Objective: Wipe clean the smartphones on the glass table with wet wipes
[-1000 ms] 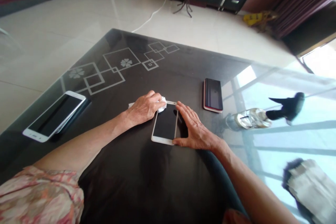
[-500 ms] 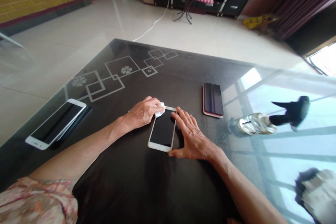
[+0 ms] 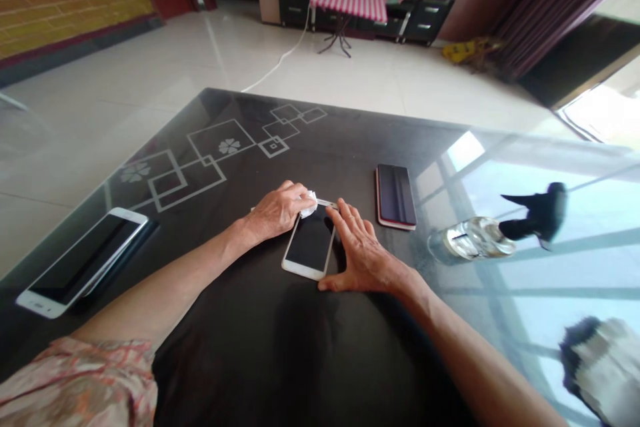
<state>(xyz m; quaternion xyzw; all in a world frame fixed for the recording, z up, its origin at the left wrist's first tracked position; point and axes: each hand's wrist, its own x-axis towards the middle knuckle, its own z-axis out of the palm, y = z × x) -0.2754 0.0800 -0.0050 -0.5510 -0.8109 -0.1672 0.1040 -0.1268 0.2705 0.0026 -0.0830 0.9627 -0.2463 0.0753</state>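
A white smartphone (image 3: 313, 240) with a dark screen lies flat on the dark glossy table (image 3: 280, 360). My left hand (image 3: 281, 211) is closed on a crumpled white tissue (image 3: 309, 205), pressed to the phone's upper left corner. My right hand (image 3: 363, 250) steadies the phone along its right side, fingertips at the upper right corner and thumb at the lower right one. The tissue and fingers cover part of the phone's top edge.
To the right lies a dark-screened phone with a reddish edge (image 3: 395, 195). A clear spray bottle with black trigger head (image 3: 473, 238) stands beyond it. Another white phone (image 3: 83, 260) rests on a dark object at left. A crumpled whitish bundle (image 3: 607, 367) sits at lower right.
The view has shifted a little, moving the surroundings in the picture. My left hand and the tissue have slid slightly right along the phone's top end. My right hand keeps its hold.
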